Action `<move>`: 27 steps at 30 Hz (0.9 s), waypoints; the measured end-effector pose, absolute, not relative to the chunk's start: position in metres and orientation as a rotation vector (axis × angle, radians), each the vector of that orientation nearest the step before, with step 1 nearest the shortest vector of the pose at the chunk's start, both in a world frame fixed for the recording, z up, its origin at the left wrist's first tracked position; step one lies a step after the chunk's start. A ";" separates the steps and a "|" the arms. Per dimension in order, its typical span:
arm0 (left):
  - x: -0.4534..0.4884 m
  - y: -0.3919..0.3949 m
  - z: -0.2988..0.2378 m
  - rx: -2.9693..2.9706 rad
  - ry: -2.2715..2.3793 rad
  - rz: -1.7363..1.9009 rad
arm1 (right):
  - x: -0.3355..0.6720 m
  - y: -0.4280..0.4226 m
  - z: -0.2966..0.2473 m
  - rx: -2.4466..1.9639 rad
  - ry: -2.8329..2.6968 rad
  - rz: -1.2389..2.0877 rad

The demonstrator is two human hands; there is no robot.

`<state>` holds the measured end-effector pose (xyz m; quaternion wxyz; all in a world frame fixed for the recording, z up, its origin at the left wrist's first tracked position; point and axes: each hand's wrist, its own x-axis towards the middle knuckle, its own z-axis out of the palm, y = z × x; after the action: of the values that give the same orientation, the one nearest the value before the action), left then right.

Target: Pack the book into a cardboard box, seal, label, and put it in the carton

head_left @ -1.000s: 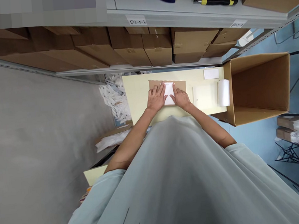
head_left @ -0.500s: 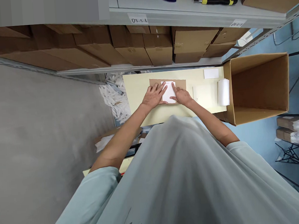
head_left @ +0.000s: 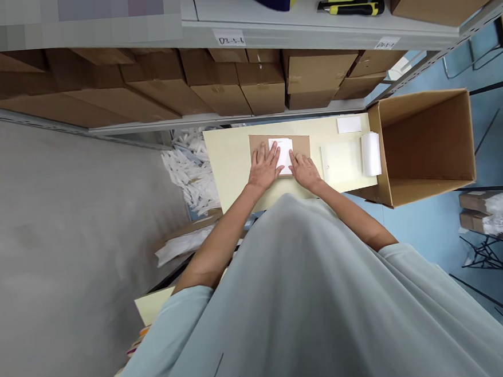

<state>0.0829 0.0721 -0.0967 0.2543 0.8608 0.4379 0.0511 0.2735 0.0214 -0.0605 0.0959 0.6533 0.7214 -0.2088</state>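
Observation:
A white label (head_left: 284, 154) lies on a flat brown cardboard piece (head_left: 301, 143) on the cream tabletop (head_left: 232, 155). My left hand (head_left: 265, 165) rests flat with fingers spread, over the left side of the cardboard and the label's left edge. At the label's right edge, my right hand (head_left: 304, 169) touches down with its fingers stretched out. Neither hand grasps anything. Whether the cardboard is a box or a packet I cannot tell.
Right of the hands lie a pale square sheet stack (head_left: 342, 162), a white roll (head_left: 370, 154) and a small white slip (head_left: 349, 125). An open carton (head_left: 427, 142) adjoins the table's right end. Above runs a shelf (head_left: 292, 31) with boxes and utility knives (head_left: 353, 5). White scraps (head_left: 194, 175) fill the left side.
My left hand has shifted so its fingers point more upward. My right hand has drawn slightly down the label's edge. The label and cardboard stay in place, while the view has shifted slightly.

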 end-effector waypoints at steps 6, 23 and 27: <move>0.064 0.069 -0.097 2.391 1.073 0.111 | 0.260 0.051 -0.058 2.073 1.956 -0.693; 0.092 0.087 -0.091 2.372 1.203 0.047 | 0.258 0.059 -0.045 2.074 1.820 -0.769; 0.073 0.064 -0.097 2.348 1.172 0.107 | 0.256 0.049 -0.051 2.057 1.886 -0.728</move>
<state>0.0733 0.0645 -0.0967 0.2548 0.8644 0.4316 0.0392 0.2564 0.0487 -0.0506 0.1285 0.7074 0.6484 -0.2504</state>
